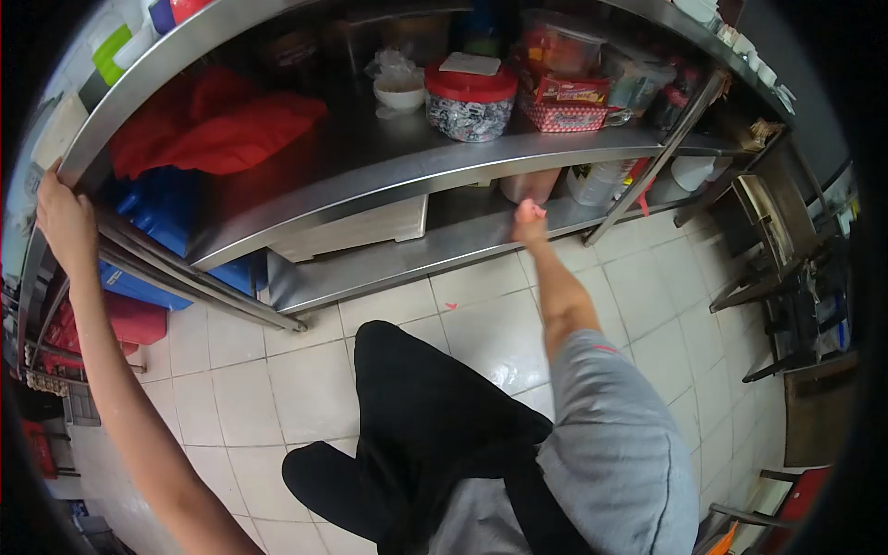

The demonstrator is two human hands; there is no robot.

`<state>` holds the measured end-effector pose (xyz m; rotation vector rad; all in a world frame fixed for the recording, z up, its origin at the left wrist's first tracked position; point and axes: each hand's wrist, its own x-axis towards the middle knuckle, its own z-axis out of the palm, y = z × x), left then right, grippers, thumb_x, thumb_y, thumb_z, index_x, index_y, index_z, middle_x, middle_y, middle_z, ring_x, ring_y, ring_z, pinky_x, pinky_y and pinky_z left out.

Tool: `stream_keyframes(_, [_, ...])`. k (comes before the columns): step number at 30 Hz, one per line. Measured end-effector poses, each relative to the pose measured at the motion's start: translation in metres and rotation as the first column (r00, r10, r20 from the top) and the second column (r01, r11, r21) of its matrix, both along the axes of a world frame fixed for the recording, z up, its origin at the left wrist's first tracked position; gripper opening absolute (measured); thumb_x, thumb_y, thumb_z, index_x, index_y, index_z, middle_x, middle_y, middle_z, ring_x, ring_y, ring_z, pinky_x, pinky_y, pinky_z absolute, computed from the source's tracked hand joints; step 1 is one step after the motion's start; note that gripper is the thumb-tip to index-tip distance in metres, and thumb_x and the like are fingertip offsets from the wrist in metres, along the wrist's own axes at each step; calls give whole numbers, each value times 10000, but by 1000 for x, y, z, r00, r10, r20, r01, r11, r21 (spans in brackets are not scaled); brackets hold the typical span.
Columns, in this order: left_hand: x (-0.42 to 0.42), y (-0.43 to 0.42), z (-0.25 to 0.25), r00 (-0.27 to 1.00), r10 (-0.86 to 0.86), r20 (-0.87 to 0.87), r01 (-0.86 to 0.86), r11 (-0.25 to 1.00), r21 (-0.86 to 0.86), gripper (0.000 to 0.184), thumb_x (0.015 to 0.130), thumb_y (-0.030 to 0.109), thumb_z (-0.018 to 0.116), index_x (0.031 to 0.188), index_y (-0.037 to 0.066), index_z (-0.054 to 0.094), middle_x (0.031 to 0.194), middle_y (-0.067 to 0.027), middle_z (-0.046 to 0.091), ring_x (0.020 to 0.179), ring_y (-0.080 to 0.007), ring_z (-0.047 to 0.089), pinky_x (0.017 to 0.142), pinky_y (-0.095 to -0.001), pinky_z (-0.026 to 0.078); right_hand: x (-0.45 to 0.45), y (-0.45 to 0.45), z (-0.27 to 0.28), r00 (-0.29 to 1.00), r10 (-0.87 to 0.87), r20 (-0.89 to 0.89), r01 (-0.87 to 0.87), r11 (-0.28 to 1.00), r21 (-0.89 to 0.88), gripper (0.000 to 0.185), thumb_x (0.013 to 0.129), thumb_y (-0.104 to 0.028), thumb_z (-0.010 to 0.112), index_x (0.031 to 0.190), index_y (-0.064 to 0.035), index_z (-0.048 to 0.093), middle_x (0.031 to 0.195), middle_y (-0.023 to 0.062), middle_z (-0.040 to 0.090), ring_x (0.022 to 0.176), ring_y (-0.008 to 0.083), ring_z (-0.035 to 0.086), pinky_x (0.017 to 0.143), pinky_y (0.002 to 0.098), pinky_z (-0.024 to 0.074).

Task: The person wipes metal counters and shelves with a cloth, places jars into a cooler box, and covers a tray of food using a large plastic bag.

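Note:
At the left, my left hand (pixel 67 217) is wrapped over the metal edge of the counter (pixel 88 157). My right hand (pixel 530 227) is reached forward to the lower shelf (pixel 462 242), closed round something small and pink (pixel 531 209) that I cannot make out. Just behind it on that shelf stands a pinkish container (pixel 529 185), with a clear plastic container (pixel 594 183) to its right. A small pink scrap (pixel 451 306) lies on the tiled floor (pixel 490 338).
The middle shelf (pixel 370 176) holds a red cloth (pixel 213 125), a white bowl (pixel 400 92), a red-lidded jar (pixel 470 102) and a patterned basket (pixel 566 116). Metal legs stand at left and right. A wooden and metal rack (pixel 772 222) is at the right.

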<state>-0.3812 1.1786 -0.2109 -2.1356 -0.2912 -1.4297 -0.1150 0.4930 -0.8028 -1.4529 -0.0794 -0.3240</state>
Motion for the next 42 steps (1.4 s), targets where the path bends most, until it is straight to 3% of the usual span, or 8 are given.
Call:
stream_keyframes(4, [3,24,-1,999,22,-44,-16,990,139,514,784,32,517,1296,29,474,1269,-162,529,1182,-328,495,992,-430,383,-141,225,23,936,62,345,309,319,-896,271,804,-297,595,969,-95,667,919,134,637,919,336,576,822,504,422])
stream_keyframes(5, [4,26,-4,999,-1,-40,4,997,83,515,785,19,511,1299,28,471,1276,-165,527,1182,-333,497,987,-434,388,-165,270,38,928,371,-30,-301,701,-646,273,743,-281,654,952,-109,687,871,121,645,952,309,570,808,484,436])
stream_keyframes(7, [6,17,-5,999,-17,-42,16,1000,-24,517,789,-5,496,1304,22,462,1285,-167,526,1180,-341,503,983,-436,397,-209,335,69,662,724,-194,-527,266,-807,283,648,-322,718,906,-207,706,921,88,662,1011,288,557,820,424,474])
stream_keyframes(10, [0,20,4,989,-34,-141,46,996,82,430,743,-5,516,1169,-15,571,1257,-209,543,1173,-371,509,1005,-427,396,-241,395,144,664,740,-109,-599,440,-669,499,631,-437,737,1058,-190,669,1022,103,672,1038,274,582,853,432,478])
stream_keyframes(16, [-14,-55,9,996,-10,-84,-3,989,-150,519,715,10,560,1232,13,509,1198,-206,552,1174,-359,502,1009,-426,404,-250,383,334,515,797,-315,-701,180,-690,808,707,-550,709,1338,-114,454,1076,219,656,973,369,646,826,436,495])
stream_keyframes(24, [-14,-56,-5,996,-23,85,34,991,-129,525,711,84,620,1212,101,466,1176,-114,518,1150,-318,495,940,-616,383,-172,492,474,833,535,142,-251,593,-765,1023,780,-414,667,1507,-71,35,903,191,681,831,356,667,750,457,516])
stream_keyframes(35, [-40,-80,18,978,-172,-116,103,888,-448,621,697,2,539,1306,41,425,1355,-209,423,1276,-389,366,1071,-512,272,-87,620,462,713,681,-167,-258,33,-966,568,816,-453,573,1269,-112,577,1101,152,658,1018,327,628,925,442,465])
stream_keyframes(42, [-67,-116,-28,880,-396,261,467,622,-629,496,757,21,587,1236,-17,463,1186,-194,501,1137,-363,448,981,-431,358,-209,410,527,807,558,-192,-480,432,-763,382,758,-373,566,767,1,645,759,234,631,739,411,623,657,457,488])
